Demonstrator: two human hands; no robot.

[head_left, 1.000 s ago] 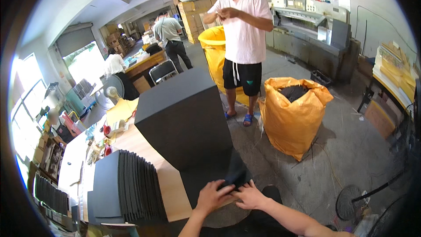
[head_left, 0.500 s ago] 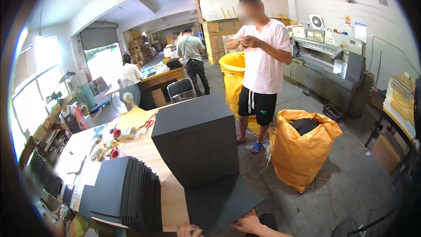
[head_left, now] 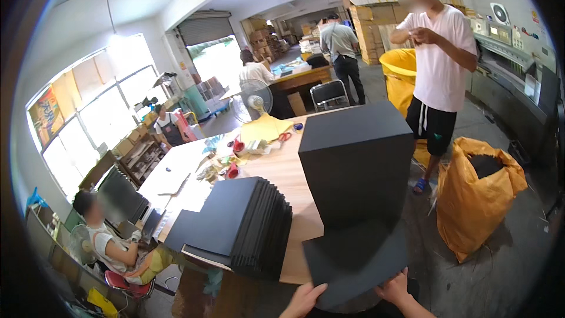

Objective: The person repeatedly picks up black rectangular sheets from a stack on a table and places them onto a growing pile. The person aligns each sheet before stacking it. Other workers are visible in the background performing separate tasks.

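Observation:
A black cardboard sheet (head_left: 353,265) slants down toward me from the foot of a tall, squared black stack (head_left: 356,171) near the table's right edge. My left hand (head_left: 305,300) grips its near left corner, thumb on top. On the sheet's right edge is my right hand (head_left: 394,286), closed with the fingers partly under the sheet. To the left lies a second pile of black boards (head_left: 241,224), lower and staggered along its right side.
The wooden table (head_left: 276,169) also carries red tape rolls (head_left: 233,171), red scissors (head_left: 285,136) and yellow paper (head_left: 266,127). On the floor at right stands an orange sack (head_left: 471,200). A co-worker (head_left: 441,59) stands beyond the stack; another person (head_left: 118,247) sits at left.
My view has swung left, so the scene sits further right. My left hand, blurred at the table edge before, is now closed on the sheet's near left corner. The right hand keeps its hold.

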